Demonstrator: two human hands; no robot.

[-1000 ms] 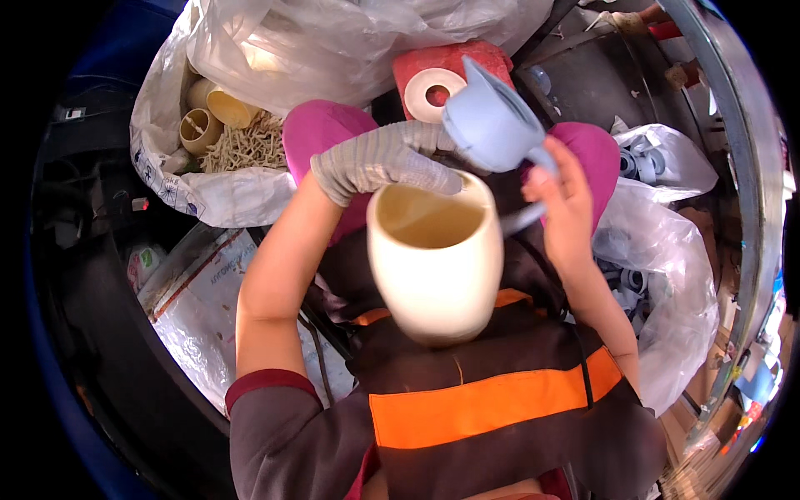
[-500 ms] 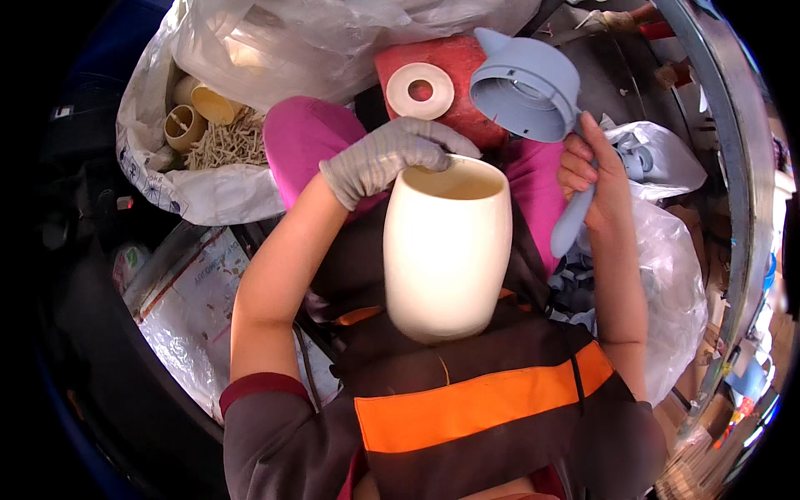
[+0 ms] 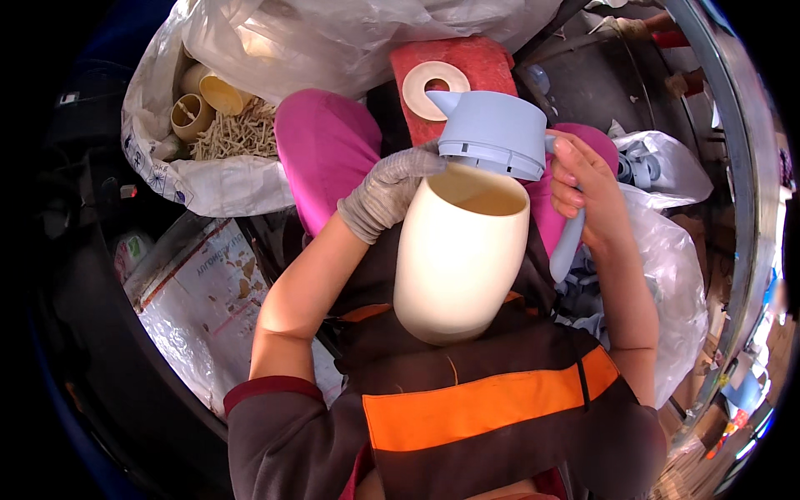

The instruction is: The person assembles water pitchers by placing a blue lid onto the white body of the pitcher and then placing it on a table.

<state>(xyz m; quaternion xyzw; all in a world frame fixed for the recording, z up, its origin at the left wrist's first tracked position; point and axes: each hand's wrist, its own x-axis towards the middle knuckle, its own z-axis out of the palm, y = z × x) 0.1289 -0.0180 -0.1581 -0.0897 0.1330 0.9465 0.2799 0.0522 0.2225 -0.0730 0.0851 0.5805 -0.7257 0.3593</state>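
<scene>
Lying at far left, a clear bag (image 3: pixel 212 179) holds cream tubes (image 3: pixel 190 115) and a heap of pale sticks (image 3: pixel 236 133), and a printed sack (image 3: pixel 208 308) sits below it. Next comes the left hand (image 3: pixel 387 190), in a grey knit glove, closed around the rim of a cream jug body (image 3: pixel 460 254). That body sits over the person's lap, against a dark apron with an orange band (image 3: pixel 492 400). Its long axis runs roughly top to bottom of the view, the open mouth pointing up and away from the person, the rounded base toward the chest. A grey-blue lid (image 3: pixel 493 137) rests tilted on the far edge of the mouth, spout pointing up-left, not seated. The bare right hand (image 3: pixel 587 196) grips the lid's handle, which hangs down the right side of the body. Behind lie a red block with a cream ring (image 3: pixel 435 87) on it; to the right, a bag of grey-blue parts (image 3: pixel 646 158).

As I judge it, the lid could go on skewed and jam, since it meets the rim at an angle. The gloved fingers at the rim could also get pinched beneath it
</scene>
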